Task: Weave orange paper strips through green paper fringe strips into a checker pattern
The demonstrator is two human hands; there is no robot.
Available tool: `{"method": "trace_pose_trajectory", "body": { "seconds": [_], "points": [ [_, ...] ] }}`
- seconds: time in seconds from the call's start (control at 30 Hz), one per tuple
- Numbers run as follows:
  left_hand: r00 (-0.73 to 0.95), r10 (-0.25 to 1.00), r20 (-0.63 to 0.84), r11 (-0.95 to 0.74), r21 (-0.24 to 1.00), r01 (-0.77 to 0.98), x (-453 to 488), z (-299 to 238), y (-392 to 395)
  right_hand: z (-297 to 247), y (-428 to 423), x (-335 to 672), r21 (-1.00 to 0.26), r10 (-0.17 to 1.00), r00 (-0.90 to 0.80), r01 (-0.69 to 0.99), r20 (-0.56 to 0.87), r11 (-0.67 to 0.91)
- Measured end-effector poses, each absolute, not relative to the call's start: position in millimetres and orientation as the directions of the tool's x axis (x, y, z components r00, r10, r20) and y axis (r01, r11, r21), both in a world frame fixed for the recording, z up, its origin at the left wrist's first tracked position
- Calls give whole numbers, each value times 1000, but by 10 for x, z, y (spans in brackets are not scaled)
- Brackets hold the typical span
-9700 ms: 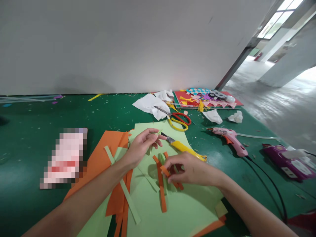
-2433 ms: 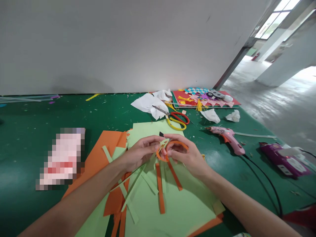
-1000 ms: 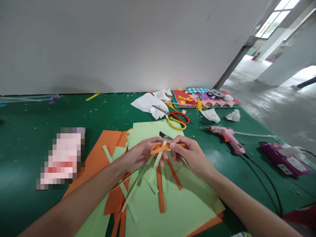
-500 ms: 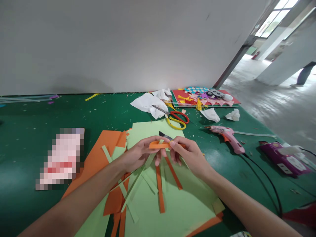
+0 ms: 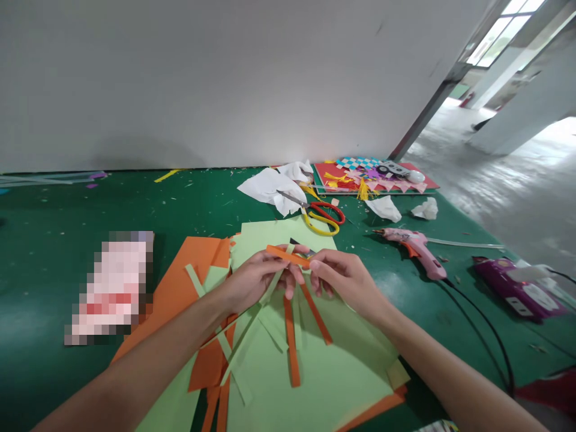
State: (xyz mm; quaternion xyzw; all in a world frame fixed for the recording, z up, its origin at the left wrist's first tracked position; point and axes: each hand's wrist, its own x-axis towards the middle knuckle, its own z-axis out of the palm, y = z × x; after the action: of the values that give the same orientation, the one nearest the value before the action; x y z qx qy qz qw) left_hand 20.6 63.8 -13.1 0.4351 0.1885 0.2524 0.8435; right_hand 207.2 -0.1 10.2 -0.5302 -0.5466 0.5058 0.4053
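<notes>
An orange paper strip slants between my two hands, its left end raised. My right hand pinches the strip's right end between thumb and fingers. The thumb of my left hand presses near its middle, and a narrow light green paper strip crosses it there, running down to the lower left. Part of the crossing is hidden by the left fingers. Below the hands, another orange strip and several green strips lie on light green paper sheets. Orange paper lies to the left.
Scissors with red and yellow handles lie beyond my hands, by crumpled white tissue. On the right are a pink glue gun with its cord and a purple device. Paper crafts on a red board sit at the back.
The orange strip's left part has swung upward, from a bent, roughly level loop to a flatter slant. The left fingers have shifted slightly along it; the right hand keeps its pinch.
</notes>
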Motion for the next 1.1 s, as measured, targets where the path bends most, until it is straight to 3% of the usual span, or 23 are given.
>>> {"method": "trace_pose_trajectory", "body": {
  "seconds": [0.27, 0.5, 0.8, 1.1],
  "points": [
    [781, 603, -161, 465, 867, -180, 249, -92, 591, 67, -6, 2023, -979, 989, -119, 193, -89, -64],
    [779, 608, -152, 451, 874, -181, 222, -107, 609, 65, -22, 2047, -938, 999, -36, 348, -32, -17],
    [730, 666, -153, 481, 836, -264, 199, -88, 637, 42, 2, 2070, -915, 1000, 29, 403, -7, -18],
    [777, 609, -161, 455, 873, -176, 226, -76, 607, 9, -19, 2023, -895, 999, -43, 445, 28, 44]
  ]
}}
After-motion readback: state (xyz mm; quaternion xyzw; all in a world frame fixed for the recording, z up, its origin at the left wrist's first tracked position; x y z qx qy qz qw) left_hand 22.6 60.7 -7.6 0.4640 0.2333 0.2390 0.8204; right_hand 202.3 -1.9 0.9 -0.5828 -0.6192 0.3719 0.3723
